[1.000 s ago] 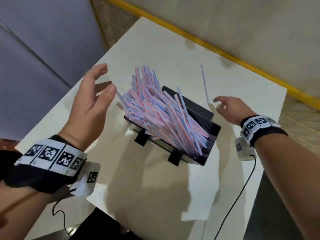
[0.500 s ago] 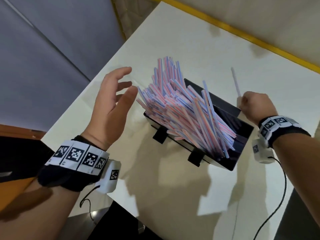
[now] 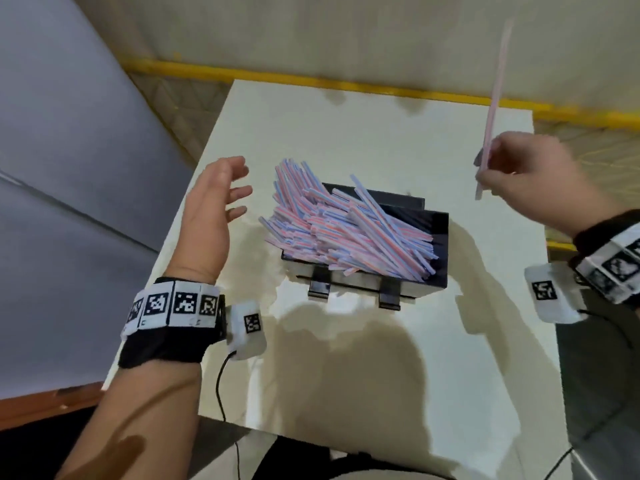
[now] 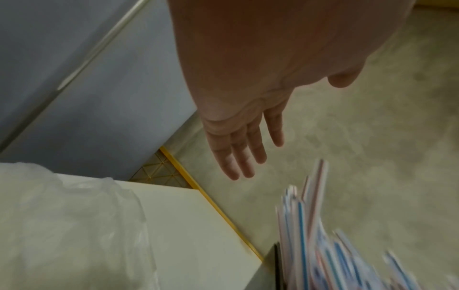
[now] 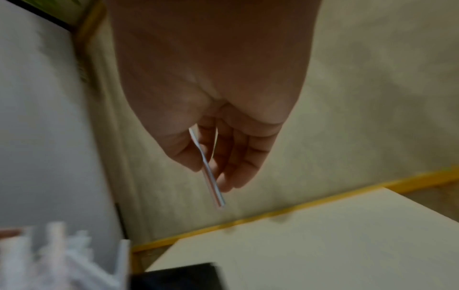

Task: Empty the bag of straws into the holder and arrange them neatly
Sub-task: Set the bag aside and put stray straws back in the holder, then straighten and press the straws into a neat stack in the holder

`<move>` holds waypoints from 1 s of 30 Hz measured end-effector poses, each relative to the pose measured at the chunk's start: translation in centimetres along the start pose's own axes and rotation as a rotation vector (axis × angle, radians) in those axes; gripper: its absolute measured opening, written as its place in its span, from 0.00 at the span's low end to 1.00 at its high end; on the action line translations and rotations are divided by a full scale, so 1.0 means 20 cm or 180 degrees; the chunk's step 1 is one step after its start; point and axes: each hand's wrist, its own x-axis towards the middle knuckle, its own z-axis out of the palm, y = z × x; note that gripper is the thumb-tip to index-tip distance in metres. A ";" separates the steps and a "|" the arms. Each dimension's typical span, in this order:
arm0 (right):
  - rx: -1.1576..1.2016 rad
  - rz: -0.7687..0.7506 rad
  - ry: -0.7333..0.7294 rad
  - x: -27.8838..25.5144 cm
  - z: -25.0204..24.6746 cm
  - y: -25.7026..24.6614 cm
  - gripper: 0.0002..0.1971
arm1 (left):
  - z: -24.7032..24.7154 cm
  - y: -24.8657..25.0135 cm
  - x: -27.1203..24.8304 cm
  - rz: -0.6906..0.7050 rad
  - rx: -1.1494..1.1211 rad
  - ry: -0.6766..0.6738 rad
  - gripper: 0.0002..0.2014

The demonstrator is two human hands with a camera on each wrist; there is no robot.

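— What's furthest left?

— A crumpled clear plastic bag on the white table, seen only from my left wrist. Next comes my left hand, fingers straight and spread, holding nothing, hovering just beside the straw ends without touching them.

— And in the middle?

— The black holder stands on the table with the heap of striped straws lying slanted in it; their left ends fan up and out over the holder's left edge.

— And on the right?

— My right hand is raised above the table, right of the holder. I pinch a single straw near its lower end between thumb and fingertips; it points upward, tilted slightly right.
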 end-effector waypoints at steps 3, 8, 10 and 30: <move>0.0128 -0.0247 -0.0255 -0.19 0.04 -0.25 0.05 | -0.04 0.05 0.01 0.0076 0.0073 -0.0216 0.27; -0.0971 -0.0447 -0.0649 -0.34 0.29 -0.34 0.09 | 0.03 0.01 -0.04 0.0153 0.0374 -0.0635 0.37; -0.1238 -0.0128 -0.0809 -0.37 0.37 -0.32 0.03 | 0.04 -0.01 -0.04 0.0114 0.0450 -0.0671 0.43; -0.0492 0.0478 -0.0785 -0.39 0.59 -0.43 0.52 | 0.14 0.01 -0.01 -0.0003 0.0654 -0.1001 0.35</move>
